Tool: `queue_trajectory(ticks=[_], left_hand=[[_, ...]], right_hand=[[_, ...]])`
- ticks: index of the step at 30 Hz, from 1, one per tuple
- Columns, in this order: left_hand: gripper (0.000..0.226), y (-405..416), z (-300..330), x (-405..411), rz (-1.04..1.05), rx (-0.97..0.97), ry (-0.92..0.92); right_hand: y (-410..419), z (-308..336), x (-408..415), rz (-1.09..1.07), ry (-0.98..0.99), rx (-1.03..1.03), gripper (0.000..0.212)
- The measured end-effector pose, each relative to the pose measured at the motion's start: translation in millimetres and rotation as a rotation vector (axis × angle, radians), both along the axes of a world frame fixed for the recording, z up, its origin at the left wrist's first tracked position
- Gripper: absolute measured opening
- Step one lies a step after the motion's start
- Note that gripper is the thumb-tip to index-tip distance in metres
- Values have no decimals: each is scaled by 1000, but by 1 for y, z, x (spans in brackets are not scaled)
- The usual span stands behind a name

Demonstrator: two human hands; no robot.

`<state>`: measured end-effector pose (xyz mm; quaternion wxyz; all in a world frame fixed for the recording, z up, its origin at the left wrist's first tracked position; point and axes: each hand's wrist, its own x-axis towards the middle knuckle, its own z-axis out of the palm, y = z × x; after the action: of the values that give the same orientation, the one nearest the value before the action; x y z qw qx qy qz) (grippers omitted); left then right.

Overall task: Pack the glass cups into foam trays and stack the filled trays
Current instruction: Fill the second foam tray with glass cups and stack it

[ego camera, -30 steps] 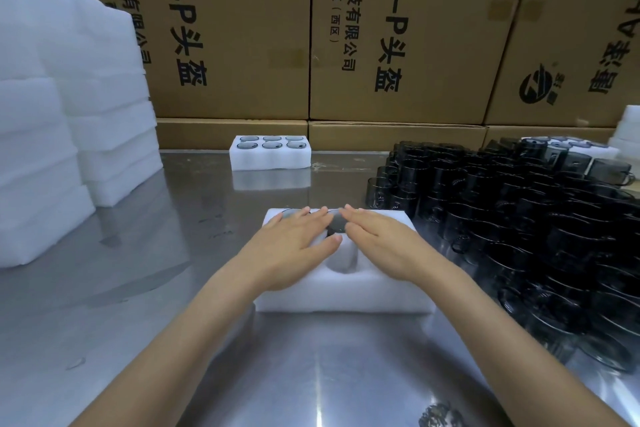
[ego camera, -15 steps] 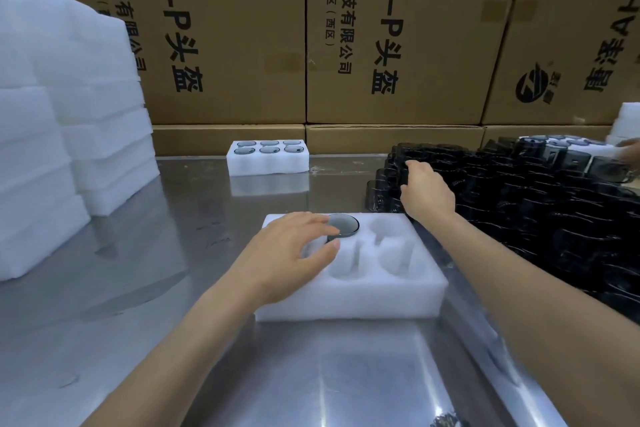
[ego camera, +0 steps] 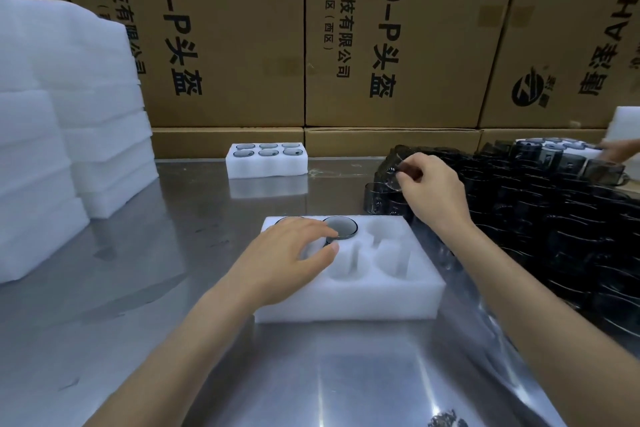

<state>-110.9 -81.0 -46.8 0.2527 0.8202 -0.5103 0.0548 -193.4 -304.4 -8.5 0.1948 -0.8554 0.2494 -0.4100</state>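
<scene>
Cardboard cartons (ego camera: 398, 35) with black printed Chinese text fill the whole top of the frame, stacked as a back wall. Steel table (ego camera: 138, 288) takes up the lower half, reflective. Stacks of empty white foam trays (ego camera: 69, 114) at left edge, upper to mid left. Big mass of dark smoked glass cups (ego camera: 554, 218) packed tight together at right, mid frame to right edge.

Foam tray being filled (ego camera: 346, 302) sits center frame on the table, six wells, two rows. Back-row middle well holds one glass cup (ego camera: 341, 227), rim up; back-left well looks to hold another, mostly hidden by the hand. Remaining visible wells hold nothing.

Filled foam tray (ego camera: 266, 166) with six cups sits upper center, against the cartons, well apart from the center tray.

Left hand (ego camera: 284, 260) rests on the left part of the center tray, fingers loosely curved and spread, fingertips touching the seated cup's rim, not gripping anything.

Right hand (ego camera: 433, 191) is over the near-left corner of the cup mass, fingers curled, pinching the rim of a lifted glass cup (ego camera: 394, 172), tilted.

Another person's hand (ego camera: 620, 151) at far right edge on another tray, mostly cut off.
</scene>
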Motion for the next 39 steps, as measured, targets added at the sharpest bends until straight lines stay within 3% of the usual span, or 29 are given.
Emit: queue_trajectory(ticks=[5, 11, 20, 26, 29, 34, 39], left_hand=[[34, 0, 0, -1, 5, 5, 16], [33, -1, 1, -1, 30, 23, 37], [29, -2, 1, -1, 36, 19, 22], [34, -5, 7, -4, 32, 20, -89], [47, -15, 13, -11, -8, 4, -113], [57, -50, 17, -24, -142, 171, -141], [54, -60, 13, -20, -131, 336, -20]], right_hand=[[17, -17, -33, 160, 95, -174, 9], [24, -25, -44, 143, 362, -395, 18], [19, -25, -44, 201, 446, -300, 21], [21, -27, -47, 237, 327, -185, 50], [23, -27, -47, 245, 256, -156, 56], [26, -32, -47, 337, 431, -56, 56], [28, -31, -46, 344, 612, -11, 51]])
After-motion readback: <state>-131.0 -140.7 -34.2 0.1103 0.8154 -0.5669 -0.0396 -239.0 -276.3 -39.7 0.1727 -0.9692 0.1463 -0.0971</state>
